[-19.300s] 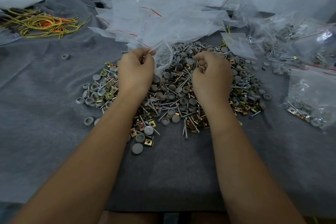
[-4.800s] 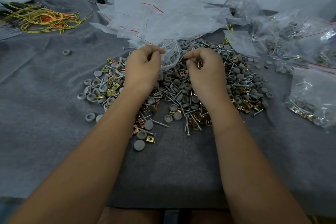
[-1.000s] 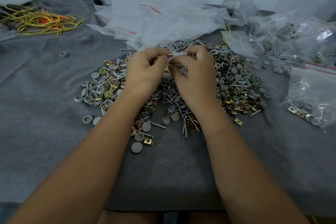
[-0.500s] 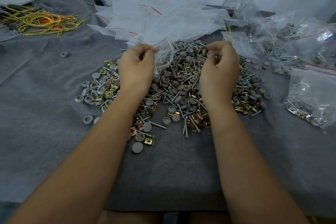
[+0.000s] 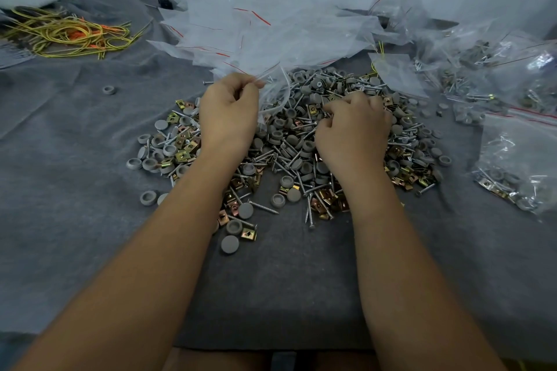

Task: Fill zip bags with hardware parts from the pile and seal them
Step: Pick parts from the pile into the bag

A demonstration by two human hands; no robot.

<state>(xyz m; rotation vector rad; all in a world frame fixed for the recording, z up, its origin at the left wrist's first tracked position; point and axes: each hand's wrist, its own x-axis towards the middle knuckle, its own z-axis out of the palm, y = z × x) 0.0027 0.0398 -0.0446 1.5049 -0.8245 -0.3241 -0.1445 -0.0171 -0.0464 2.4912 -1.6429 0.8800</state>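
left hand (image 5: pixel 229 117) pinches small clear plastic zip bag (image 5: pixel 272 93) over heap of grey caps, screws, brass clips (image 5: pixel 301 141). right hand (image 5: pixel 352 129) curled down into heap; grabbed part hidden, can't tell.

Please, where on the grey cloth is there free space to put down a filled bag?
Bare grey cloth lies between the forearms, below the parts pile, and left of it, below the yellow wires. Empty bags and filled bags crowd the back and right.
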